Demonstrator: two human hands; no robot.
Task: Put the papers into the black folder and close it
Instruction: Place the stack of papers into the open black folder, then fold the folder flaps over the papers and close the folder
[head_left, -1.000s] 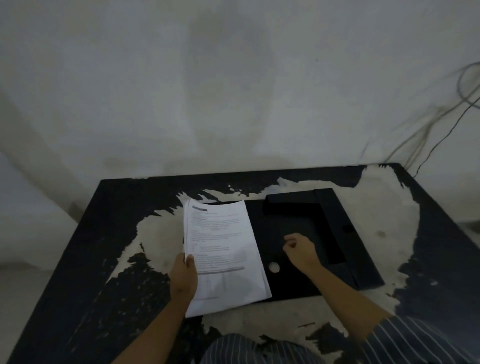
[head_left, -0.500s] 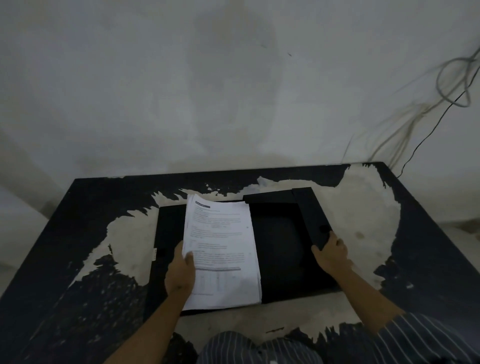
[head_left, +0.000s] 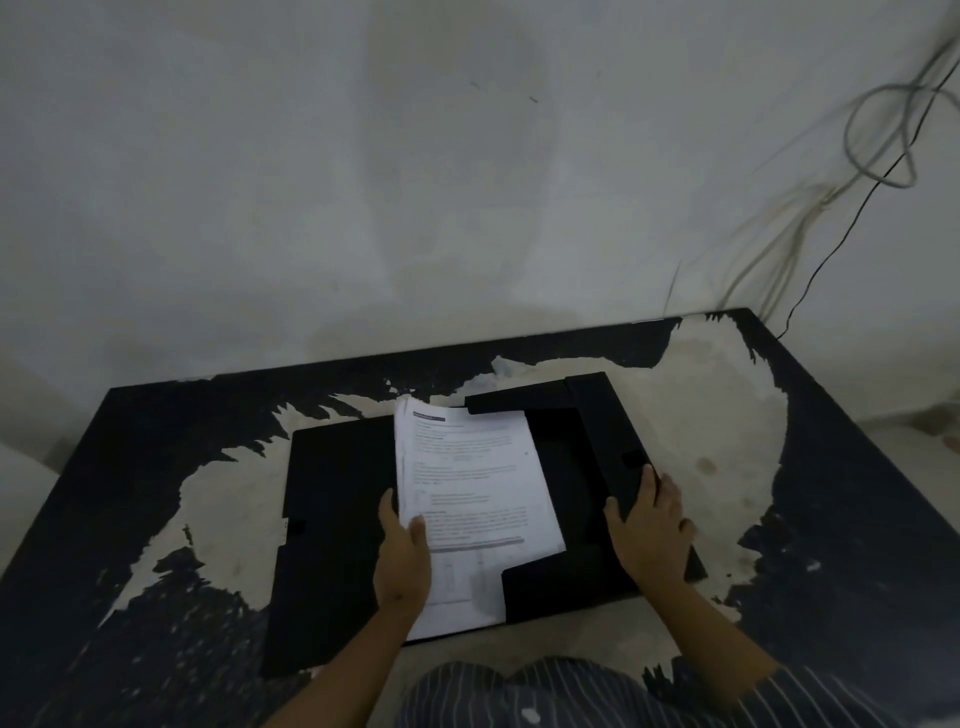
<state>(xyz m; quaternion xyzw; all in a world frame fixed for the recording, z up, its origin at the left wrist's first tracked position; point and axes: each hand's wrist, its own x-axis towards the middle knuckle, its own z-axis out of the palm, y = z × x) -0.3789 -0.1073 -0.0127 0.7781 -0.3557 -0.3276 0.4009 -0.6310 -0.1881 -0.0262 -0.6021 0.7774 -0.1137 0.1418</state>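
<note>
Black folder: open on the worn tabletop. Papers: stacked inside, left hand fingers holding their left edge. Right hand: fingers gripping the folder's right flap.

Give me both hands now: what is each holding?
Left hand: shut on the papers.
Right hand: gripping the black folder side flap.

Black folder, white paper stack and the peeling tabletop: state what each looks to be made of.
Black folder: stiff matte board or plastic, judging by flat panels and crisp folded flaps; which one is unclear.
White paper stack: thin printed office paper; sheet edges fan at the left.
Tabletop: probably board under a black coating, which has flaked off to show pale, dull material beneath.
</note>
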